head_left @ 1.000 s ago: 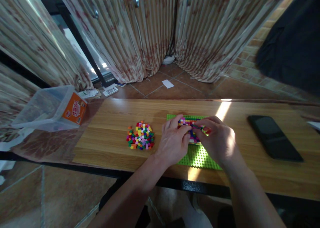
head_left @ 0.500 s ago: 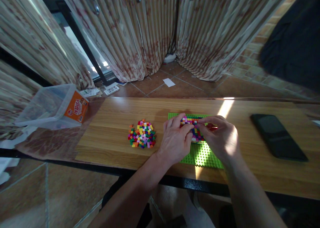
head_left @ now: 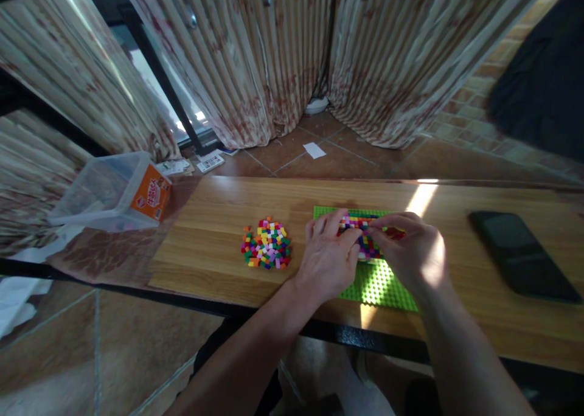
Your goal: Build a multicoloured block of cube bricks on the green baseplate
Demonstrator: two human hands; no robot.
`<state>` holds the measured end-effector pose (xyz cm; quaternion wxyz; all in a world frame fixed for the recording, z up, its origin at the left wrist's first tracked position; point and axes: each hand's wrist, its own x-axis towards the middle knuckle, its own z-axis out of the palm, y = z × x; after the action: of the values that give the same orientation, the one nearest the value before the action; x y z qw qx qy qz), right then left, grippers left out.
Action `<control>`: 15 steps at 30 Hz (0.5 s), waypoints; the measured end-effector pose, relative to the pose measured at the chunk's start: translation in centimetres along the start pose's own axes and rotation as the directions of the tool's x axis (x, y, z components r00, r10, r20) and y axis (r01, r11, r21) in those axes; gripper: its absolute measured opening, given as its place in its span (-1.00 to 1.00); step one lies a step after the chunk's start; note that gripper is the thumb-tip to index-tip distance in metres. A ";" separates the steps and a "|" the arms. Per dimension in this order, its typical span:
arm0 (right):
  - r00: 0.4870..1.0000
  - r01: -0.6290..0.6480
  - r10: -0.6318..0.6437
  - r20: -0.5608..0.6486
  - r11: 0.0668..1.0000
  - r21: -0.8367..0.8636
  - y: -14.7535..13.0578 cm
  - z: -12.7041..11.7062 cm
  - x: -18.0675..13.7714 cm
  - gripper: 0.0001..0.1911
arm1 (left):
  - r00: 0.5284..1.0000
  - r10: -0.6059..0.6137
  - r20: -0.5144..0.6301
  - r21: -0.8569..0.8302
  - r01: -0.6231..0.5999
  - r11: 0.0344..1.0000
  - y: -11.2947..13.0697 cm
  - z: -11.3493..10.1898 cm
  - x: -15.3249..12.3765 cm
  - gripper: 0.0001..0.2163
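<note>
A green studded baseplate lies on the wooden table, carrying a low block of small multicoloured toy bricks. Across the left end of these bricks lies my left hand, its fingers bent over the far edge and its thumb reaching toward the middle. My right hand is over the right end, thumb and forefinger pinched together just beside the left thumb. Whatever sits in that pinch is too small to make out. Red bricks show beneath the right fingers. Left of my hands is a loose brick pile.
A dark tablet-like device lies at the table's right. Beyond the table's left end stands a clear plastic box with an orange label. Papers lie on the tiled floor behind, below patterned curtains. Sunlight crosses the table.
The whole view has shifted a little, so the table and things on it appear farther right. Both hands keep nearly the same pose on the bricks.
</note>
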<state>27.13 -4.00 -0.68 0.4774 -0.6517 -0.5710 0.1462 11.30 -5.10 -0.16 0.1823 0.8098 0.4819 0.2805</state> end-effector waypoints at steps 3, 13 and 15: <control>1.000 -0.012 0.012 0.017 1.000 -0.003 0.0 -0.2 -0.1 -0.88 | 1.000 0.000 -0.002 0.003 0.000 1.000 0.0 0.0 -0.1 -0.73; 0.975 -0.224 0.222 0.031 0.959 0.173 0.6 -1.1 -0.4 -0.90 | 0.985 -0.096 -0.144 -0.075 0.086 0.993 -3.9 -3.4 0.0 -0.76; 0.955 -0.295 0.294 0.040 0.933 0.205 0.5 -1.6 -0.5 -0.86 | 0.974 -0.161 -0.157 -0.032 0.158 0.987 -6.2 -5.1 -0.1 -0.74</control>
<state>28.43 -5.07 -0.43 0.5135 -0.6754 -0.4504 0.2780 3.88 -2.17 0.24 0.1729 0.7418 0.5555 0.3336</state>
